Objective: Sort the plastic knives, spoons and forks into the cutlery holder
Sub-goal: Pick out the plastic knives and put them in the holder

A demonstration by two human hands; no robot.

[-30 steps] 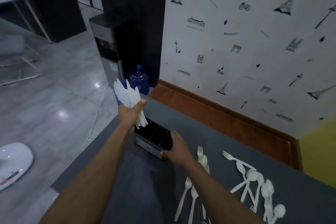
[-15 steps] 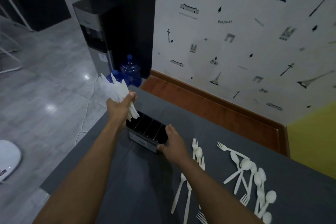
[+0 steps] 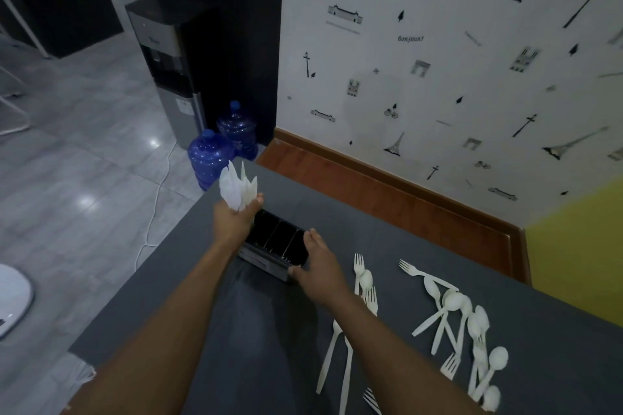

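A black cutlery holder (image 3: 276,241) with several compartments stands on the dark grey table (image 3: 404,246). My left hand (image 3: 232,221) grips a bunch of white plastic knives (image 3: 237,187), blades up, at the holder's left end; their lower ends are hidden by the hand. My right hand (image 3: 320,266) holds the holder's right end, thumb on the front corner. Several white forks (image 3: 362,283) lie just right of my right hand. A pile of white spoons (image 3: 472,323) with some forks lies further right.
The table's left edge drops to a tiled floor. Two blue water bottles (image 3: 222,148) and a water dispenser (image 3: 168,67) stand beyond the far corner. A wooden ledge (image 3: 387,192) and a patterned wall run along the table's far side.
My left hand with the knives has lowered toward the holder's left compartment. My right hand stays on the holder's right end. The camera has tilted slightly.
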